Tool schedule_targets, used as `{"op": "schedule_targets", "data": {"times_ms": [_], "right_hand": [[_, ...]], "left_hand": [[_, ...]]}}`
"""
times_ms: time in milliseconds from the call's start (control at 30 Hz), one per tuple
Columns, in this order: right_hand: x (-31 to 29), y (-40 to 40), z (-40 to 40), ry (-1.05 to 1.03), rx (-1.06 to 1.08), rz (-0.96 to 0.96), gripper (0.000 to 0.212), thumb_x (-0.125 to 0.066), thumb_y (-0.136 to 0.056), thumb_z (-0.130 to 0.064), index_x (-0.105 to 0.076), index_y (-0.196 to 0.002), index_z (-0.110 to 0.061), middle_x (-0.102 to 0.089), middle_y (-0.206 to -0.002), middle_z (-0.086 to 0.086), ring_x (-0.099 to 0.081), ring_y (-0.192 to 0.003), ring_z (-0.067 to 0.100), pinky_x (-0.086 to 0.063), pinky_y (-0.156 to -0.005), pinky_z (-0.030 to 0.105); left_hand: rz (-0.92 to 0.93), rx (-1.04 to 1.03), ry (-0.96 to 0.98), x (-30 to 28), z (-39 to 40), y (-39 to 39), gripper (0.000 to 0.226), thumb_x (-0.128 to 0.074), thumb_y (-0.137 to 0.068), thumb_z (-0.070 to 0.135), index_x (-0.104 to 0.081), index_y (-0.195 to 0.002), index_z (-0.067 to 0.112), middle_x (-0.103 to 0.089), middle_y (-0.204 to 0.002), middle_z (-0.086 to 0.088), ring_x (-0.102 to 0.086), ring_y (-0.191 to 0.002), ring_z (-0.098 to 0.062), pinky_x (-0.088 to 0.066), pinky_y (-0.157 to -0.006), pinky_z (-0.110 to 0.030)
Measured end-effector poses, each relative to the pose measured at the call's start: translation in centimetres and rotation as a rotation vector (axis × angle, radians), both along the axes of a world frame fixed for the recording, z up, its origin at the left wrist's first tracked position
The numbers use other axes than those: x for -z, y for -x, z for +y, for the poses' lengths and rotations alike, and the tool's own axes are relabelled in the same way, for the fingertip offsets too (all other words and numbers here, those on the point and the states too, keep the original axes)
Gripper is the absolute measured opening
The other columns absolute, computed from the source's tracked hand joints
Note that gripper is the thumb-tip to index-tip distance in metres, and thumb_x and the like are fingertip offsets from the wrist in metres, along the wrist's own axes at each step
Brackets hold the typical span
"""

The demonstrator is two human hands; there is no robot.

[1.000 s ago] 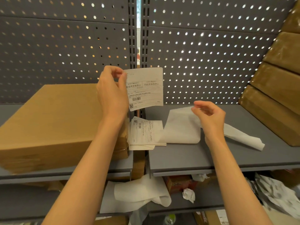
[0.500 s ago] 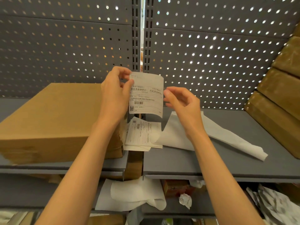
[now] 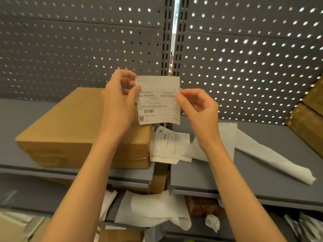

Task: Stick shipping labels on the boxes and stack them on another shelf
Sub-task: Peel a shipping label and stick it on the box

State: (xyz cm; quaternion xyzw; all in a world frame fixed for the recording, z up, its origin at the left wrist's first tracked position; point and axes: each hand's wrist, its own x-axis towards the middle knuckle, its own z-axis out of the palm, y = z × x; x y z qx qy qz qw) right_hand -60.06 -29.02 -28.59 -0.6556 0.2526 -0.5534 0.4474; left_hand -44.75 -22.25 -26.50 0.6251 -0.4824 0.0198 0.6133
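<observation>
Perforated back panel [image 3: 244,67], grey, behind two shelf bays. Left shelf [image 3: 35,172]: flat brown box [image 3: 70,130], unlabelled on visible faces. Right shelf [image 3: 244,180]: loose white backing strip [image 3: 272,159]; more brown boxes [image 3: 307,123] stacked at far right edge. Spare label stack [image 3: 170,147] lies betw. box and strip, straddling the shelf gap. Shipping label [image 3: 158,100] held upright, mid-air, above that stack. Left hand [image 3: 118,105]: fingers pinch label's left edge. Right hand [image 3: 199,109]: fingers pinch its right edge.
</observation>
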Motion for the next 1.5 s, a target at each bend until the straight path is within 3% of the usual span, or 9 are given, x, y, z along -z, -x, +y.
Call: {"op": "schedule_targets", "data": {"times_ms": [233, 500, 700, 833, 1000, 1100, 1233, 1367, 1500], "right_hand": [[-1.0, -5.1, 1.8, -0.026, 0.043, -0.068, 0.001, -0.063, -0.088, -0.011, -0.065, -0.088, -0.010, -0.067, -0.084, 0.000, -0.064, -0.075, 0.000, -0.051, -0.066, 0.016], [-1.2, -13.2, 4.9, -0.086, 0.119, -0.081, 0.002, -0.065, -0.087, -0.013, -0.065, -0.085, -0.014, -0.068, -0.081, -0.001, -0.063, -0.073, 0.003, -0.050, -0.065, 0.018], [-1.0, -15.4, 5.6, -0.117, 0.285, -0.020, 0.004, -0.068, -0.085, -0.016, -0.069, -0.082, -0.019, -0.071, -0.082, 0.000, -0.067, -0.080, 0.013, -0.056, -0.075, 0.029], [-1.3, -15.2, 5.4, -0.122, 0.367, 0.056, 0.004, -0.071, -0.081, -0.017, -0.073, -0.084, -0.016, -0.072, -0.080, -0.002, -0.067, -0.077, 0.010, -0.055, -0.075, 0.028], [-1.4, -15.1, 4.9, -0.128, 0.364, 0.172, 0.005, -0.072, -0.079, -0.019, -0.074, -0.083, -0.017, -0.073, -0.079, -0.003, -0.069, -0.077, 0.010, -0.056, -0.076, 0.031], [-1.6, -15.4, 4.4, -0.125, 0.388, 0.243, 0.009, -0.073, -0.079, -0.023, -0.073, -0.086, -0.017, -0.072, -0.077, -0.003, -0.068, -0.079, 0.012, -0.055, -0.080, 0.035], [-1.6, -15.5, 3.8, -0.131, 0.398, 0.345, 0.022, -0.073, -0.078, -0.026, -0.061, -0.093, -0.016, -0.069, -0.076, 0.003, -0.063, -0.080, 0.011, -0.045, -0.069, 0.019], [-1.4, -15.6, 3.1, -0.126, 0.389, 0.474, 0.014, -0.073, -0.079, -0.024, -0.062, -0.082, -0.017, -0.063, -0.074, -0.005, -0.059, -0.074, 0.006, -0.043, -0.064, 0.018], [-1.2, -15.8, 2.5, -0.151, 0.374, 0.558, 0.012, -0.072, -0.080, -0.026, -0.064, -0.081, -0.017, -0.063, -0.073, -0.006, -0.058, -0.074, 0.006, -0.040, -0.059, 0.018]], "left_hand": [[0.136, 0.088, 0.025, -0.7, 2.7, -4.9, 0.007, -0.055, -0.091, 0.009, -0.053, -0.096, 0.015, -0.058, -0.084, 0.007, -0.057, -0.073, -0.002, -0.052, -0.056, -0.018], [0.217, 0.153, -0.046, -1.3, 5.2, -13.2, 0.010, -0.056, -0.090, 0.011, -0.056, -0.096, 0.019, -0.062, -0.097, -0.004, -0.062, -0.076, -0.012, -0.053, -0.063, -0.026], [0.273, 0.238, -0.103, -1.3, 5.3, -15.8, 0.014, -0.059, -0.088, 0.007, -0.058, -0.101, 0.012, -0.070, -0.077, -0.003, -0.065, -0.066, -0.014, -0.054, -0.065, -0.025], [0.365, 0.253, -0.127, -1.0, 4.9, -16.3, 0.030, -0.066, -0.085, 0.012, -0.053, -0.112, 0.013, -0.070, -0.082, -0.003, -0.063, -0.055, -0.005, -0.053, -0.062, -0.015], [0.408, 0.237, -0.161, -0.8, 4.2, -17.2, 0.023, -0.069, -0.082, 0.010, -0.053, -0.098, 0.011, -0.069, -0.076, -0.003, -0.061, -0.048, -0.004, -0.052, -0.058, -0.015], [0.426, 0.238, -0.207, -0.6, 3.8, -17.5, 0.018, -0.068, -0.082, 0.008, -0.052, -0.086, 0.014, -0.068, -0.070, -0.004, -0.060, -0.047, -0.007, -0.054, -0.061, -0.022], [0.445, 0.219, -0.295, -0.1, 3.3, -18.1, 0.020, -0.069, -0.081, 0.005, -0.050, -0.081, 0.013, -0.067, -0.067, -0.005, -0.059, -0.042, -0.006, -0.051, -0.064, -0.028], [0.478, 0.239, -0.350, 0.4, 2.9, -18.2, 0.024, -0.069, -0.080, 0.000, -0.048, -0.078, 0.011, -0.064, -0.064, -0.009, -0.059, -0.040, -0.009, -0.051, -0.056, -0.025], [0.491, 0.226, -0.419, 0.7, 2.4, -18.7, 0.028, -0.070, -0.079, 0.001, -0.045, -0.073, 0.011, -0.065, -0.064, -0.013, -0.061, -0.043, -0.012, -0.054, -0.066, -0.035]]}}
